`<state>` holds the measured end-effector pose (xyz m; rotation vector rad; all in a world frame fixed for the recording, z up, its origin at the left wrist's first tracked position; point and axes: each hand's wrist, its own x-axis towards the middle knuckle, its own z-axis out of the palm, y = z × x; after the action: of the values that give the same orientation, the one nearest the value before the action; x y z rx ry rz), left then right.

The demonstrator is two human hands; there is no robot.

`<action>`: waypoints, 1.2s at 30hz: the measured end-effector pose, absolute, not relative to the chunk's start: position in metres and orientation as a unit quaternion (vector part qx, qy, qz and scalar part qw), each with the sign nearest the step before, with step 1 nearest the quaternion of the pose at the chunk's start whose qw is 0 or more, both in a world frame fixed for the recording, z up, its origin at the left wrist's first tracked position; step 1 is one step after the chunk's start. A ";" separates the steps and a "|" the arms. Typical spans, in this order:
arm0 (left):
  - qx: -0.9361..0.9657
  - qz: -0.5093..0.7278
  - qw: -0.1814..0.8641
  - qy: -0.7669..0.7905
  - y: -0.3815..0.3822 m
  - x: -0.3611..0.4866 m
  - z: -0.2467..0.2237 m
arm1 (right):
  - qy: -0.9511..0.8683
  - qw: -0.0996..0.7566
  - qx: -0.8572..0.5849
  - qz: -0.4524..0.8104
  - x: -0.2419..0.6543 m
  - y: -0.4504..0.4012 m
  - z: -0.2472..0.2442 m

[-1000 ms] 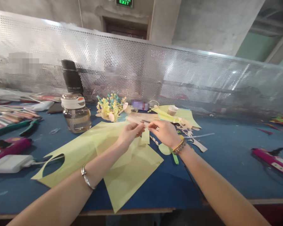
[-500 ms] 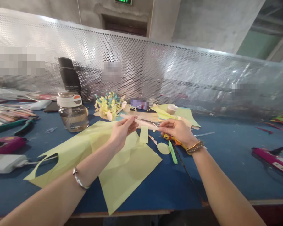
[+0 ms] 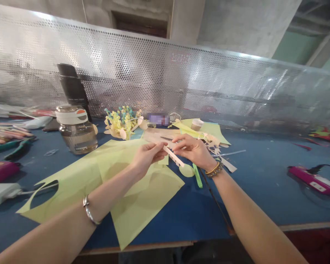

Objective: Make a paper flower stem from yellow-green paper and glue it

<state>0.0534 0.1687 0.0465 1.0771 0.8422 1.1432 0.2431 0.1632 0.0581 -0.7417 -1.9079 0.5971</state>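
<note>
My left hand [image 3: 148, 158] pinches one end of a narrow pale pink paper strip [image 3: 176, 157] between thumb and fingers. The strip slants down to the right, and small darker marks show along it. My right hand [image 3: 194, 150] is closed, its fingertips bent close to the strip's upper side; whether they hold anything is hidden. Below the strip lies a pale green paper disc [image 3: 187, 170]. Beside that is a bright green stick-like tool [image 3: 197, 176]. Large yellow-green paper sheets [image 3: 145, 198] spread beneath my left forearm.
Yellow and teal paper flowers [image 3: 123, 123] stand at the back, left of a phone-like purple object [image 3: 158, 119]. A clear bottle [image 3: 77, 130] and a black bottle [image 3: 73, 86] stand to the left. A magenta device [image 3: 313, 179] lies right. Perforated metal panel [image 3: 222, 80] borders the table.
My hands have come closer together. The strip, earlier stretched between them, now points down to the right from my left hand. The right hand's fingers have curled up more, and the view has shifted slightly.
</note>
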 end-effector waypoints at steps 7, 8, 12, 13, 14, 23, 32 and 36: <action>0.491 0.500 0.609 0.371 0.169 0.056 0.044 | -0.799 0.453 -0.318 0.235 0.244 0.161 0.060; 0.494 0.506 0.601 0.373 0.169 0.056 0.044 | -0.799 0.450 -0.323 0.234 0.243 0.161 0.060; 0.538 0.519 0.551 0.372 0.169 0.056 0.043 | -0.764 0.449 -0.360 0.291 0.240 0.161 0.058; 0.556 0.517 0.539 0.365 0.169 0.056 0.043 | -0.755 0.441 -0.364 0.322 0.239 0.162 0.057; 0.574 0.514 0.527 0.359 0.169 0.056 0.042 | -0.747 0.431 -0.363 0.352 0.238 0.162 0.055; 0.604 0.502 0.494 0.374 0.164 0.055 0.047 | -0.707 0.480 -0.418 0.309 0.257 0.161 0.069; 0.598 0.468 0.537 0.367 0.161 0.054 0.049 | -0.696 0.153 -0.696 0.087 0.352 0.142 0.067; 0.601 0.460 0.538 0.372 0.161 0.054 0.047 | -0.684 0.074 -0.701 0.190 0.356 0.143 0.049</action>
<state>0.0541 0.1608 0.0471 1.4287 0.8846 1.0931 0.3560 0.1427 0.0486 -2.1032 -2.0527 0.5705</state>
